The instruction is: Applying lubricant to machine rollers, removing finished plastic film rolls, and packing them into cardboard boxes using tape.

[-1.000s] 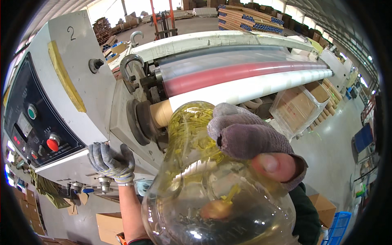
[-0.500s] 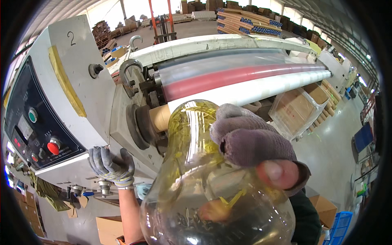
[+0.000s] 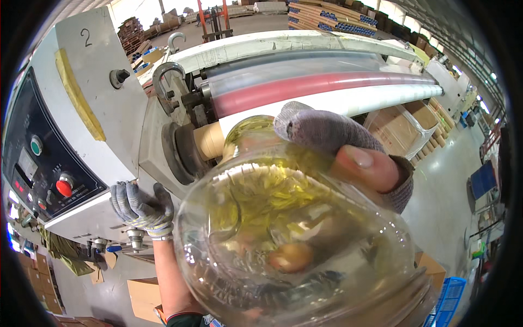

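Close in front of me, my right hand (image 3: 348, 139) grips a clear bottle (image 3: 261, 248) with a waisted shape. It holds yellow-green liquid and loose leaves that look like tea. The bottle is tilted, its narrower end pointing away and its wide part near the lower middle. A grey knit glove covers this hand, with the thumb tip bare. My left hand (image 3: 141, 207), in a grey glove with a striped cuff, rests fingers spread against the lower edge of a white machine housing (image 3: 106, 49). Just above that hand is a dark control panel (image 3: 49, 158) with a red knob (image 3: 64, 185) and a green button.
A red film roll (image 3: 327, 87) and a white roll (image 3: 392, 98) stretch across the machine. A metal hook (image 3: 163, 76) stands beside the roll ends. Cardboard boxes (image 3: 144, 300), a blue crate (image 3: 449, 300) and stacked tubes (image 3: 332, 19) lie around.
The bottle has tipped further, its wide part now nearer and larger in view, and its liquid has shifted. My right hand moved with it. The left hand stays on the machine while the view shifts slightly.
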A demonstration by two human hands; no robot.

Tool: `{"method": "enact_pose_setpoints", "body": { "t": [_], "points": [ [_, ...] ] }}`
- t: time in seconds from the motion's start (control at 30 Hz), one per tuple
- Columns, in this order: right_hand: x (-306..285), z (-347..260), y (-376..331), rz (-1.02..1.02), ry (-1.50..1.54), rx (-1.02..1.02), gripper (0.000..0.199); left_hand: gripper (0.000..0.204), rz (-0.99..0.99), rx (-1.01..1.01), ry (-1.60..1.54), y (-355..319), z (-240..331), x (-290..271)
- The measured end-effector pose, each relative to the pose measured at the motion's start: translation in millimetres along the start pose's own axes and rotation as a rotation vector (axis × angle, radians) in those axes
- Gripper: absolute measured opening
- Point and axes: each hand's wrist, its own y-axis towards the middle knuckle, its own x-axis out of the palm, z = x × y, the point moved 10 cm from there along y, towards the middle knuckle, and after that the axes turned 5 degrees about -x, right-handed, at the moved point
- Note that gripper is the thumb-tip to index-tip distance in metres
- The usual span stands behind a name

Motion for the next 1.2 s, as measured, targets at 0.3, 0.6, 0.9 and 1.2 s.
{"method": "enact_pose_setpoints", "body": {
  "t": [0.3, 0.6, 0.9, 1.2],
  "points": [
    [4, 4, -3, 0.014, -0.136, -0.12, 0.055, 0.049, -0.01, 0.003, -0.005, -2, 0, 2],
    [-1, 0, -6, -0.091, 0.022, -0.249, 0.053, 0.051, -0.021, -0.011, -0.026, 2, 1, 3],
    [5, 3, 2, -0.132, -0.071, -0.358, 0.051, 0.051, -0.022, -0.018, 0.019, -8, -10, -2],
    [-4, -16, -12, -0.079, -0.212, -0.495, 0.048, 0.049, -0.032, -0.022, -0.025, 0, -3, 2]
  ]
}}
